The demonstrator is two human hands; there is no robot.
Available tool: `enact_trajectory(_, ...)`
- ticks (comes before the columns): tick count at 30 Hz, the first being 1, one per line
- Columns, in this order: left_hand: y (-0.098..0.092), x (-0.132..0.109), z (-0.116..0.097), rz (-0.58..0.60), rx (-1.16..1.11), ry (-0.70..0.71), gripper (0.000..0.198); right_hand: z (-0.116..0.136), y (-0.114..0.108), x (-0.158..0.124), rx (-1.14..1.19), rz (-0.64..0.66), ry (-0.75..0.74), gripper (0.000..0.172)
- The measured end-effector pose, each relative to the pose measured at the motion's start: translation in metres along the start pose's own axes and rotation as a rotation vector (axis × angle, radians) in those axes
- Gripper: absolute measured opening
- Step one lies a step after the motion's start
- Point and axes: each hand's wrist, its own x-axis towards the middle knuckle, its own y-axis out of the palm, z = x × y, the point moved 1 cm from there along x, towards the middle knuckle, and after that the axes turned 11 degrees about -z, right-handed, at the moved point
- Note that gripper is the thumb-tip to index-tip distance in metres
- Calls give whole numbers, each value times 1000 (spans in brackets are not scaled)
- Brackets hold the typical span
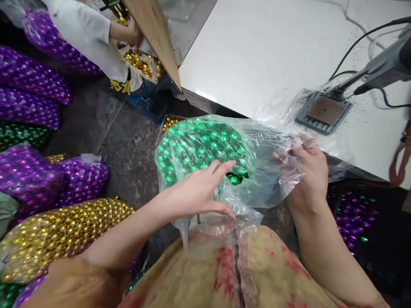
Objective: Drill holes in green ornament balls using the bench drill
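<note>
A clear plastic bag (266, 171) full of shiny green beads (199, 147) rests above my lap, in front of the white table. My left hand (202, 190) lies against the near side of the bag with fingers stretched out and slightly spread, holding nothing. My right hand (310, 164) is closed, pinching the bag's loose open end near the table edge. A few dark green beads show through the plastic between my hands.
Bags of purple beads (30, 77), a bag of gold beads (61, 233) and a bag of green beads lie on the dark floor at left. A white table (257, 51) holds a grey heat-sealing tool (324, 111) with cables. Another person (93, 34) sits at upper left by gold beads.
</note>
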Motion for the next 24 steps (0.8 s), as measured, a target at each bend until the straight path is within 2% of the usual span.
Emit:
enact_trajectory(2, 14, 14, -2, 52, 222, -47, 50, 2, 4, 1, 2, 23, -36, 25)
enact_trajectory(4, 18, 23, 8, 72, 282, -95, 21, 5, 3, 4, -53, 23, -154, 23)
enact_trajectory(6, 8, 27, 25, 26, 156, -156, 17, 8, -2, 8, -125, 10, -343, 23)
enact_trajectory(8, -10, 26, 44, -84, -32, -215, 22, 9, -11, 11, -155, 23, -510, 31)
enact_trajectory(10, -26, 24, 56, -123, -213, -217, 28, 10, -19, 14, -146, 46, -587, 36)
enact_trajectory(11, -31, 23, 58, -82, -300, -192, 29, 10, -23, 16, -137, 39, -598, 36)
enact_trajectory(13, -30, 18, 50, 113, -481, -79, 26, 11, -29, 20, -113, -6, -578, 34)
enact_trajectory(16, -4, 10, 20, 455, -706, 152, 22, 14, -31, 26, -82, -44, -486, 30)
enact_trajectory(18, 27, 5, -1, 551, -745, 203, 26, 17, -25, 30, -61, -50, -470, 30)
enact_trajectory(19, 45, 4, -8, 558, -713, 157, 27, 19, -21, 31, -52, -53, -491, 30)
enact_trajectory(21, 79, 5, -15, 465, -610, 38, 22, 23, -13, 33, -33, -50, -579, 30)
enact_trajectory(24, 113, 12, -3, 270, -491, -202, 17, 29, -8, 41, -55, -49, -763, 29)
